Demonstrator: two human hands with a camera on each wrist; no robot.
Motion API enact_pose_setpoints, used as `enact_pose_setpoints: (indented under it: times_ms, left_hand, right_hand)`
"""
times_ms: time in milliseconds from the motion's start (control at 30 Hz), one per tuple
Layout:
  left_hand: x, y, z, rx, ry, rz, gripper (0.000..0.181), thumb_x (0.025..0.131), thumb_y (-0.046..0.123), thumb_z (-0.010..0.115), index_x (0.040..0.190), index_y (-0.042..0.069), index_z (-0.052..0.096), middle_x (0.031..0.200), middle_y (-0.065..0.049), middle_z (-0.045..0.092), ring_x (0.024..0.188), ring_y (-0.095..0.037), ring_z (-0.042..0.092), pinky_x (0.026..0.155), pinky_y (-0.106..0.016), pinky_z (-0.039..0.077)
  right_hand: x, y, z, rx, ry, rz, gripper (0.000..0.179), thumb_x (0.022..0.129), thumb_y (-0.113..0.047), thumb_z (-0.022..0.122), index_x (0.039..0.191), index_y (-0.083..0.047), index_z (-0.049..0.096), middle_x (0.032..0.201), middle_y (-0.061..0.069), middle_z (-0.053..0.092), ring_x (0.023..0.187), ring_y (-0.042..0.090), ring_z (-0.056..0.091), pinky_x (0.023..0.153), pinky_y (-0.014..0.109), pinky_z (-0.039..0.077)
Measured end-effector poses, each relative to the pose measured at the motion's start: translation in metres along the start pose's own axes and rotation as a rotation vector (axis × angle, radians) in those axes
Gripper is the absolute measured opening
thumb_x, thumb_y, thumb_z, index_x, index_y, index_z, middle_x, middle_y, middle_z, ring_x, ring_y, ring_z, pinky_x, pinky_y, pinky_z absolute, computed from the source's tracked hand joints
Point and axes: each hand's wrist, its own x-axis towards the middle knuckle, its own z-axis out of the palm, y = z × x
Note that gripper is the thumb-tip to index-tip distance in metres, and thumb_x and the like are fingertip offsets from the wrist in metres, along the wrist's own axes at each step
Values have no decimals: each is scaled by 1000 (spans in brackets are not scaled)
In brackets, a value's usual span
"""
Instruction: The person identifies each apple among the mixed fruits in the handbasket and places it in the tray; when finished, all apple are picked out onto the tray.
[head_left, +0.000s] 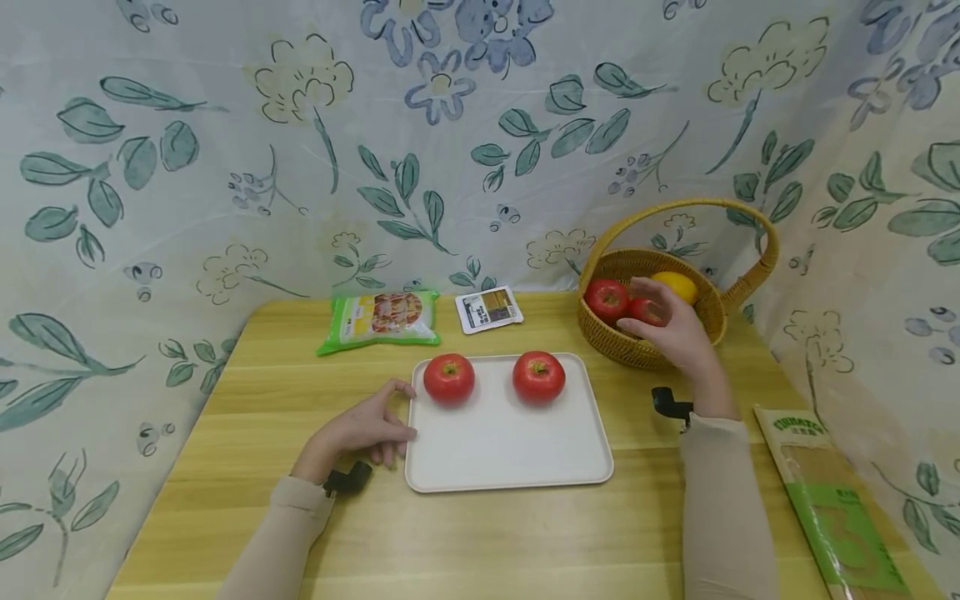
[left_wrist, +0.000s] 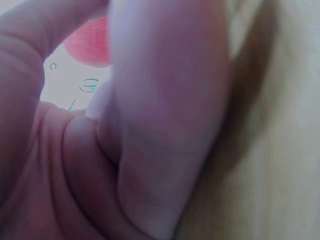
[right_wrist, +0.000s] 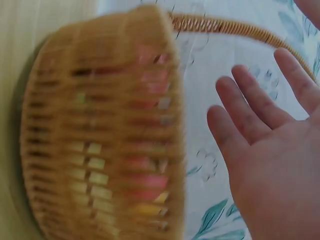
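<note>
My right hand (head_left: pixel 675 327) reaches over the wicker basket (head_left: pixel 624 348) with its fingers spread and nothing gripped. In the right wrist view the fingers stretch out above the basket's rim. A red apple (head_left: pixel 647 312) lies just under that hand, another red apple (head_left: pixel 607 300) lies to its left and a yellow fruit (head_left: pixel 675 287) behind. At the left edge of the white tray (head_left: pixel 510 450), my left hand (head_left: pixel 369 423) rests with thumb and index finger apart, their tips at the rim. Two apples sit on the tray, a left apple (head_left: pixel 449 379) and a right apple (head_left: pixel 538 377).
A green-edged food packet (head_left: pixel 384 320) and a small white packet (head_left: pixel 489 310) lie at the back of the wooden table (head_left: pixel 480 542). A long green noodle packet (head_left: pixel 832 504) lies along the right edge. The basket's tall handle (head_left: pixel 690 205) arches over it. Floral cloth (head_left: pixel 420 167) hangs behind.
</note>
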Motion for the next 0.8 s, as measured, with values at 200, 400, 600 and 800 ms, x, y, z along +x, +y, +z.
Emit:
enact_pose_setpoints:
  times_ms: [200,400,600,800]
  left_hand:
    - [1,-3,-1,-1,5,4,68,96,26,79,144,17,33,73,-5,74,50,-15,66,47,-25,52]
    - [-2,0,1,-2,11,-8,67,95,26,79,144,18,33,72,-5,73,49,-15,65,46,-25,51]
    - [-2,1,1,1,8,-6,67,96,25,79,144,18,33,72,-5,73,49,-15,66,46,-26,52]
    - [-1,0,0,0,8,-3,67,96,25,79,144,18,32,72,-5,73,49,-15,66,46,-26,51]
  right_hand:
    - [3,25,-17,0,60,61,81,99,-36,77,166,-24,33,171,12,36,154,42,38,122,55,41]
    - [10,39,-30,-31,48,107,89,97,-40,78,168,-20,28,176,19,23,160,49,23,122,72,30]
    - [21,50,-37,-122,2,109,94,96,-42,79,168,-13,25,176,22,20,158,53,22,121,76,27]
    - [29,56,-38,-169,-35,110,91,97,-40,77,167,-10,26,174,25,20,148,52,33,115,72,36]
